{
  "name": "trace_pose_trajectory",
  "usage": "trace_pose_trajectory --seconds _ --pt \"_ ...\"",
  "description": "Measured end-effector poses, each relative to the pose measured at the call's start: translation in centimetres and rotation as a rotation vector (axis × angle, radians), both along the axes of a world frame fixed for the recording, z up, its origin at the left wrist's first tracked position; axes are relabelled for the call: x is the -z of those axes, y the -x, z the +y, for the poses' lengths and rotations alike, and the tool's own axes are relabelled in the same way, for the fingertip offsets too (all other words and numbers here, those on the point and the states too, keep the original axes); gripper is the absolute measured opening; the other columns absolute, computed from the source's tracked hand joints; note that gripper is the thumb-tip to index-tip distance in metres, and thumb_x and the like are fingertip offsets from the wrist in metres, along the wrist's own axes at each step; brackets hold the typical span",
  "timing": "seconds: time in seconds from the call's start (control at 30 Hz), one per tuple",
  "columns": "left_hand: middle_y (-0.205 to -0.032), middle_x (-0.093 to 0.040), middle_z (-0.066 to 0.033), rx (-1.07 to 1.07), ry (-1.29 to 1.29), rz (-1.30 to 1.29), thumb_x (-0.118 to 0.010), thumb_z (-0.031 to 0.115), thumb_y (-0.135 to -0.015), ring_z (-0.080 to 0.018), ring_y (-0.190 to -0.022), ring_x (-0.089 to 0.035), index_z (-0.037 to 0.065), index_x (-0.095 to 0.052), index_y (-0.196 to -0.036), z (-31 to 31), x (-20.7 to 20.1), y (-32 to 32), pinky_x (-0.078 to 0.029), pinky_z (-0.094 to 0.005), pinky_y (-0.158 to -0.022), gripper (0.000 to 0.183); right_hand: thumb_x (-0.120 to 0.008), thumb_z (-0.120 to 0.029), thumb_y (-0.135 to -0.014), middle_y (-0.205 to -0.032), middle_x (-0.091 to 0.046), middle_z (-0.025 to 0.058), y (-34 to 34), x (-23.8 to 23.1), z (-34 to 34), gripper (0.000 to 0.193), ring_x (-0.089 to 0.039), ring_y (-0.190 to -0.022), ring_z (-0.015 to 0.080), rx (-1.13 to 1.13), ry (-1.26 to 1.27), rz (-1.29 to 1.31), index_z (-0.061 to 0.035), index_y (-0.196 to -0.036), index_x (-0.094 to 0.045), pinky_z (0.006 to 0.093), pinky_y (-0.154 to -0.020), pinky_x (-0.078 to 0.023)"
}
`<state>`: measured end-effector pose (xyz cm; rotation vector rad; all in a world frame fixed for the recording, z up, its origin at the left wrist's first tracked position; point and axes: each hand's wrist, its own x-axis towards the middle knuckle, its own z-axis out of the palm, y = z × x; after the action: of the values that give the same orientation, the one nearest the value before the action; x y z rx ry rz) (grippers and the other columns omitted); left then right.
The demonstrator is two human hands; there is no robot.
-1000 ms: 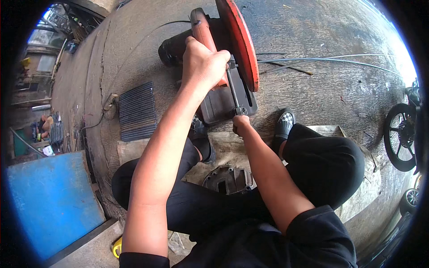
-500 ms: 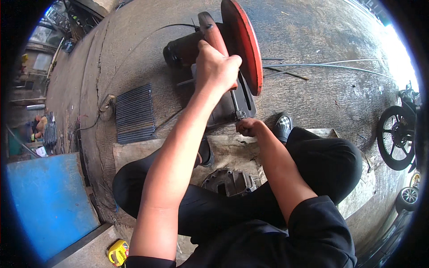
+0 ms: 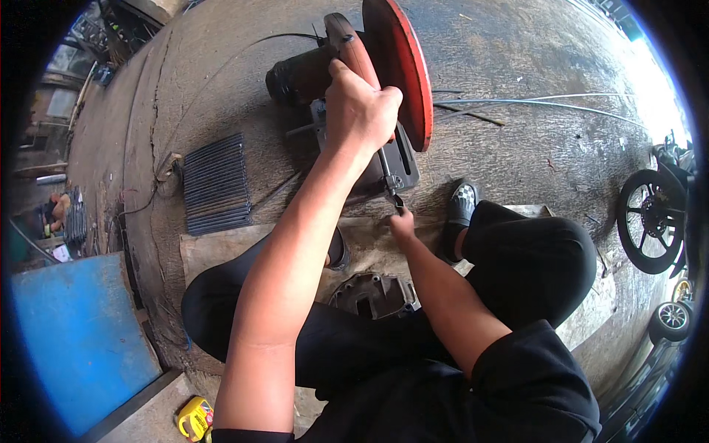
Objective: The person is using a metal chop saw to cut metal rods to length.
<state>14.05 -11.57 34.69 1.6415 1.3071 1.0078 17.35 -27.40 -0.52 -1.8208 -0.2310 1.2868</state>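
Red handle (image 3: pixel 359 57) | within left fingers (image 3: pixel 338 69) | crank (image 3: pixel 399 201) in right fingers (image 3: pixel 403 216)

The cut-off saw (image 3: pixel 402 70) is on the ground (image 3: pixel 517 170) before us, our left hand (image 3: pixel 362 111) on its handle (image 3: pixel 357 57), our right hand (image 3: pixel 402 221) at the crank (image 3: pixel 399 201) on its near end. A row of rods (image 3: pixel 216 184) lies to its left; longer rods (image 3: pixel 546 101) stretch rightward. Between our legs (image 3: pixel 532 266) is a housing (image 3: pixel 377 295). Left of us is a board (image 3: pixel 77 332) (a bottle (image 3: pixel 195 418) sits between it and us); far right, a wheel (image 3: pixel 650 221).
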Motion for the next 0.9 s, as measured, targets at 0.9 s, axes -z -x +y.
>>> trace_pose_trajectory --seconds 0.9 --pt "-0.07 -0.06 -0.0185 -0.04 -0.055 0.014 -0.06 0.001 -0.071 -0.0213 -0.053 -0.064 -0.013 -0.042 -0.096 0.2 1.1 -0.2 -0.052 -0.0334 -0.044 0.034 -0.058 -0.021 -0.068 -0.093 -0.065 0.0291 1.0 -5.6 4.2 0.036 -0.062 -0.094 0.0444 0.076 0.166 -0.349 0.0035 -0.093 -0.067 0.0457 -0.085 -0.047"
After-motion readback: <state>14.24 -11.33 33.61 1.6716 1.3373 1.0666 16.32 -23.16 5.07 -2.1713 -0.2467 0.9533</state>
